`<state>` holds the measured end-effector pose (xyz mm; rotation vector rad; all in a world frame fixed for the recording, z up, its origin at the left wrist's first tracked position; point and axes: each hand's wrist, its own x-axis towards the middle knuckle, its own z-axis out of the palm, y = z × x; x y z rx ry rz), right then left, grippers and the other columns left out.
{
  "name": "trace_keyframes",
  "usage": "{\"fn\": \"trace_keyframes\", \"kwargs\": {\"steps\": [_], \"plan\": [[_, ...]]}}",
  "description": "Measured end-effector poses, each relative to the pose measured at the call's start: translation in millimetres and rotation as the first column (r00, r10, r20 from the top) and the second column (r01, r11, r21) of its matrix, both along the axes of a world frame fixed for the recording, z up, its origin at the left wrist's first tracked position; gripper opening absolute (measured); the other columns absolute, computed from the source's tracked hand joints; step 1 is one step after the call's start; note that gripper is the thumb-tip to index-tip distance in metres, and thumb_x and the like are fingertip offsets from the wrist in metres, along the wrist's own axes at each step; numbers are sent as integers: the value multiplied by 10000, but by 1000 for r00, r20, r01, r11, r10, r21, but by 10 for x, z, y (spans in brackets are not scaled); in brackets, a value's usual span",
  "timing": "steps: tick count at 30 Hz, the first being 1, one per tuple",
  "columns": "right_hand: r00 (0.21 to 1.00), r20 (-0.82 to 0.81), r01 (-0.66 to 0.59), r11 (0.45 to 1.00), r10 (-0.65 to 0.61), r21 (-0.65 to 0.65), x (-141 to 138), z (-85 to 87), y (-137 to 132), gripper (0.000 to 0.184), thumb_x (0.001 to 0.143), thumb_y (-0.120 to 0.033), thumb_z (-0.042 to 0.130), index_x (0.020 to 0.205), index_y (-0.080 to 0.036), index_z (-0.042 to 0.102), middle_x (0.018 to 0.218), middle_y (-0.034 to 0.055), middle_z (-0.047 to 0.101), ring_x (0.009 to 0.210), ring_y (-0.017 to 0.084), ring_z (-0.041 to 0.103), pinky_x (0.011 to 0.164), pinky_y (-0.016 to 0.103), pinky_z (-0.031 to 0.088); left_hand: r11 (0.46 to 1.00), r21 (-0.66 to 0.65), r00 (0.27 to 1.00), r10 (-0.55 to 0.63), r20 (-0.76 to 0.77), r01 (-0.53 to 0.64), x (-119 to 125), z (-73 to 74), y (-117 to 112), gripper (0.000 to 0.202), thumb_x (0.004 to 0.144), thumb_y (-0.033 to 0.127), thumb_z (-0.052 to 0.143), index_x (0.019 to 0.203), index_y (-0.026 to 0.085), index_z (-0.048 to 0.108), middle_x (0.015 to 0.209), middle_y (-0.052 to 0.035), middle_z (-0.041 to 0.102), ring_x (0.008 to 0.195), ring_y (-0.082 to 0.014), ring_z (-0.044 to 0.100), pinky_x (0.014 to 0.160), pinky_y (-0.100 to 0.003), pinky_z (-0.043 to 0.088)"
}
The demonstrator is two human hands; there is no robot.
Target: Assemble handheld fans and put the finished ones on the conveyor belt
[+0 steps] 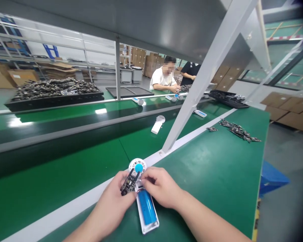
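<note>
A white handheld fan housing (154,224) lies open at the table's near edge, a blue cylindrical battery (146,206) in its handle. Its round head, with a blue disc (138,167) at the centre, points away from me. My left hand (117,198) is closed around a black circuit board (128,184), tilted over the left side of the housing's neck. From the right, my right hand (160,185) pinches at the neck just beside the board. Whatever lies between its fingertips is too small to make out.
A grey slanted post (184,124) rises right ahead, beneath a low overhead shelf (151,23). Loose circuit boards (238,130) lie to the right. Another fan housing (158,124) rests on the green conveyor belt (96,151). A heaped black tray (55,101) stands left; two people (164,79) work beyond.
</note>
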<state>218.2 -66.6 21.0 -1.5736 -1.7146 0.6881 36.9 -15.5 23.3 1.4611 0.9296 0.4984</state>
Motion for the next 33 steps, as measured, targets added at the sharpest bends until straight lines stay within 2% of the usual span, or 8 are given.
{"fn": "trace_keyframes", "kwargs": {"steps": [2, 4, 6, 9, 13, 16, 28, 33], "plan": [[999, 39, 16, 996, -20, 88, -60, -84, 10, 149, 872, -139, 526, 791, -175, 646, 801, 16, 651, 749, 142, 584, 704, 257, 429, 984, 180, 997, -3, -77, 17, -24, -11, 10, 328, 816, 265, 578, 1132, 202, 642, 976, -49, 682, 909, -223, 630, 845, -329, 476], [997, 76, 6, 986, -19, 166, -117, -136, 6, 151, 881, -140, 509, 799, -174, 631, 810, 25, 644, 767, 149, 576, 728, 270, 424, 929, 364, 982, 0, -187, 69, -49, -19, 12, 258, 883, 305, 503, 1050, 219, 679, 946, -46, 661, 888, -215, 618, 818, -336, 481], [996, 84, 8, 979, -26, 204, -171, -149, -15, 151, 882, -136, 498, 786, -174, 609, 810, 27, 635, 773, 152, 564, 741, 277, 416, 873, 477, 962, 33, -271, 104, -68, -31, 2, 277, 930, 326, 437, 984, 222, 688, 915, -42, 649, 850, -204, 613, 767, -334, 492], [997, 47, 54, 984, -63, 167, -247, -114, -63, 152, 859, -117, 498, 729, -174, 552, 760, 10, 604, 729, 140, 536, 700, 268, 393, 803, 588, 955, 89, -282, 99, -85, -69, -30, 279, 952, 306, 421, 1012, 226, 681, 950, -43, 657, 850, -182, 622, 748, -309, 515], [991, -26, 135, 988, -133, 75, -322, -59, -103, 196, 825, -108, 504, 645, -174, 462, 675, -20, 555, 649, 114, 493, 623, 245, 350, 653, 745, 973, 56, -225, 134, -98, -130, -73, 305, 956, 240, 438, 1189, 263, 634, 1081, -40, 659, 966, -158, 629, 829, -271, 533], [982, -97, 166, 986, -164, 14, -340, -42, -100, 192, 810, -110, 493, 631, -173, 461, 650, -32, 545, 615, 99, 484, 587, 229, 333, 580, 801, 972, 59, -226, 151, -105, -155, -78, 334, 959, 218, 441, 1245, 274, 604, 1092, -35, 667, 969, -149, 638, 821, -257, 543], [959, -133, 241, 967, -250, -80, -323, -37, -87, 145, 770, -136, 501, 631, -178, 512, 633, -34, 556, 597, 95, 483, 555, 221, 310, 529, 831, 967, 74, -246, 171, -132, -202, -48, 308, 960, 238, 475, 1231, 285, 614, 1138, -25, 675, 989, -130, 651, 839, -224, 551], [961, -113, 242, 965, -253, -105, -328, -41, -95, 175, 784, -149, 498, 612, -177, 497, 601, -35, 540, 573, 95, 464, 537, 232, 289, 419, 886, 967, 68, -247, 197, -133, -206, -47, 329, 953, 209, 464, 1248, 247, 605, 1118, -49, 679, 966, -138, 662, 814, -222, 564]]}}
